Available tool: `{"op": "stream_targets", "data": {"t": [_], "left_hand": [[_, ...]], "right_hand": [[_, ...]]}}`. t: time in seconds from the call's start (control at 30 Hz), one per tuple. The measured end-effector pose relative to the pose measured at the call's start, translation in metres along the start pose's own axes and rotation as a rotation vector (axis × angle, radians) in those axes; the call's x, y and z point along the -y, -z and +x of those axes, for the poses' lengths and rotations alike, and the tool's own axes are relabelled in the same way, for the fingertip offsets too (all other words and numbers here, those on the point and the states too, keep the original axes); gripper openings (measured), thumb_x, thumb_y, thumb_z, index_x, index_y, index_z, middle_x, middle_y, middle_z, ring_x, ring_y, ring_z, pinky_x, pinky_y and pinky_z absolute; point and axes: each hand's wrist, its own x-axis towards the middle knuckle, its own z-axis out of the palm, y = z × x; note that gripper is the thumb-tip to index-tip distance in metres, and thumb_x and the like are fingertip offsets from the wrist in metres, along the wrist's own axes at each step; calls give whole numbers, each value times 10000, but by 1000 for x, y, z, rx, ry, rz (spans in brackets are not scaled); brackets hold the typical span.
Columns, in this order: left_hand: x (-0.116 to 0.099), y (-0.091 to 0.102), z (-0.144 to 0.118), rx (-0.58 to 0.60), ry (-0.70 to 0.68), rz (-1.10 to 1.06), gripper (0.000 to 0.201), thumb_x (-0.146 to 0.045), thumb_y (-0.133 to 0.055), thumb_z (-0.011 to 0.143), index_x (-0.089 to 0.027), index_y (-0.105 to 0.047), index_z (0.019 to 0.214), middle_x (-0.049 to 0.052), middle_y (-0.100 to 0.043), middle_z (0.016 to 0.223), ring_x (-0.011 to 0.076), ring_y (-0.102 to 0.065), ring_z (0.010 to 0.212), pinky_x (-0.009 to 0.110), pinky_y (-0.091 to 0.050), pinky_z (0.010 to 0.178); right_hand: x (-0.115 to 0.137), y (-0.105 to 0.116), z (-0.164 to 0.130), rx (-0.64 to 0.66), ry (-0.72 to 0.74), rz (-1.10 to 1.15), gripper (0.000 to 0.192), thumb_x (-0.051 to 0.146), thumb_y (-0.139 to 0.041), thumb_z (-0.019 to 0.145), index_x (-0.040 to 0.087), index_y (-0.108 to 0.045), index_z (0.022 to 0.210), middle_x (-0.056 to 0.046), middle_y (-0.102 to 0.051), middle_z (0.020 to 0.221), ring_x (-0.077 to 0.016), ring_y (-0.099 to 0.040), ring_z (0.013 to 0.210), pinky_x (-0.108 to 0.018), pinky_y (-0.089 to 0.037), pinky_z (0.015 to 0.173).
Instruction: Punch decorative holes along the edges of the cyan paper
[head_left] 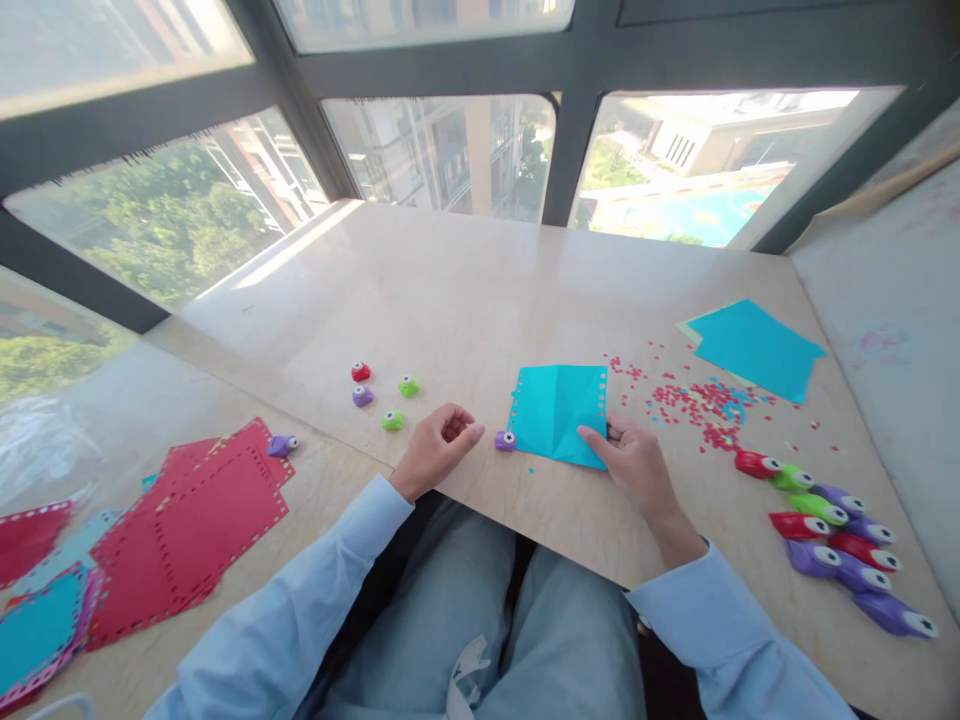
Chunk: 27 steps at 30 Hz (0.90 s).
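Observation:
A creased teal paper square (559,410) with punched holes along its edges lies on the wooden table (465,290) in front of me. My right hand (634,462) rests on its near right corner, fingers pressing the sheet. A small purple punch (505,440) sits at the sheet's near left corner. My left hand (439,447) lies loosely curled on the table just left of that punch, holding nothing.
Small red, purple and green punches (379,392) stand left of centre, one purple punch (282,445) by a pile of punched red sheets (195,525). Several larger punches (832,530) lie at right, with red confetti (697,405) and teal sheets (754,348). Windows surround the table.

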Motion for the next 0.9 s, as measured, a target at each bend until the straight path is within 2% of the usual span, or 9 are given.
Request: {"op": "stream_targets", "data": {"t": [0.1,0.17,0.27,0.43,0.53,0.6,0.73,0.9], "left_hand": [[-6,4,1,190,138,19,399,-509,-617,828,-170,-568,623,-17,-565,544,112,-531,498,210,-392,450],[-9,3,6,307,253,-18,443,-547,-607,819,-177,-539,585,-20,-559,509,109,-529,433,203,-370,396],[-10,0,17,407,389,-50,451,-579,-631,785,-172,-560,602,-11,-582,521,115,-549,391,188,-344,330],[-13,-1,27,535,416,-46,501,-622,-635,770,-162,-553,586,3,-598,536,109,-568,408,169,-385,331],[-13,0,27,568,427,-58,487,-618,-620,781,-163,-560,617,5,-610,564,109,-578,427,167,-392,342],[-11,0,26,564,420,-83,466,-597,-623,785,-163,-556,629,1,-609,575,104,-573,431,166,-390,354],[-5,1,21,515,357,-171,383,-503,-635,795,-166,-545,635,-27,-565,550,80,-529,430,168,-401,395],[-2,0,17,455,333,-219,328,-438,-620,812,-171,-527,646,-34,-557,540,80,-512,440,175,-395,409]], "right_hand": [[1,0,-2,19,-38,37,344,545,-716,769,216,-690,867,-23,-679,782,-220,-631,709,-274,-510,578],[3,1,-2,43,-72,88,357,543,-730,756,226,-704,918,-29,-701,855,-238,-654,768,-290,-540,637],[6,2,-1,59,-118,130,383,536,-750,739,237,-712,976,-34,-713,934,-258,-668,836,-315,-563,708],[7,3,-2,38,-145,123,375,535,-754,732,216,-706,924,-31,-703,860,-252,-668,803,-316,-571,673],[7,4,-3,34,-150,127,359,516,-759,735,209,-705,915,-22,-692,816,-243,-672,796,-302,-575,663],[7,5,-3,35,-162,137,363,504,-762,738,213,-712,950,-27,-704,856,-244,-677,814,-307,-583,680],[8,6,-3,18,-182,156,381,485,-775,735,233,-718,1015,-39,-714,988,-260,-682,883,-339,-598,742],[15,5,-4,-4,-196,128,371,484,-764,753,253,-721,1040,-38,-713,993,-264,-680,930,-355,-598,802]]}}
